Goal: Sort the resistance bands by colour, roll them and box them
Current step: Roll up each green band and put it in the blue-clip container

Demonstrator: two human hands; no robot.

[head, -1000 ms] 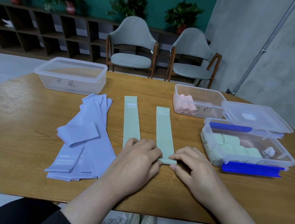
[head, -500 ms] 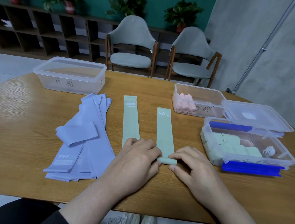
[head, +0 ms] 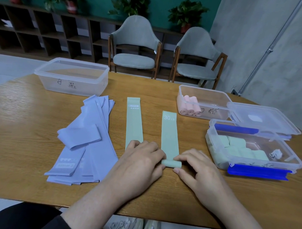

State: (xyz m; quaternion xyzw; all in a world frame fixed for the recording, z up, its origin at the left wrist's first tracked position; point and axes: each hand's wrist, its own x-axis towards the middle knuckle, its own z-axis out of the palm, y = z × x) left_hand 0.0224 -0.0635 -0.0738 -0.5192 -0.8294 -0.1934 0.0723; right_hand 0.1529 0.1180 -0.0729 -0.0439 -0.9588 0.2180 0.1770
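Note:
A green band marked "30 LB" (head: 169,134) lies flat on the wooden table (head: 25,126), its near end curled into a small roll (head: 171,163). My left hand (head: 141,162) and my right hand (head: 196,166) pinch that roll from either side. A second green band (head: 134,124) lies flat to the left, its near end under my left hand. A loose pile of lilac bands (head: 87,139) lies further left. The clear box with blue clips (head: 219,152) at the right holds rolled green bands. A clear box behind it (head: 215,98) holds rolled pink bands.
An empty clear box (head: 70,76) with handwriting stands at the back left. A clear lid (head: 262,117) rests between the two right-hand boxes. Two grey chairs (head: 135,49) stand beyond the table's far edge, with dark shelving and potted plants behind.
The roll at the near end of the 30 LB band has grown thicker and the band's flat part has shortened a little. Both hands stay at the roll.

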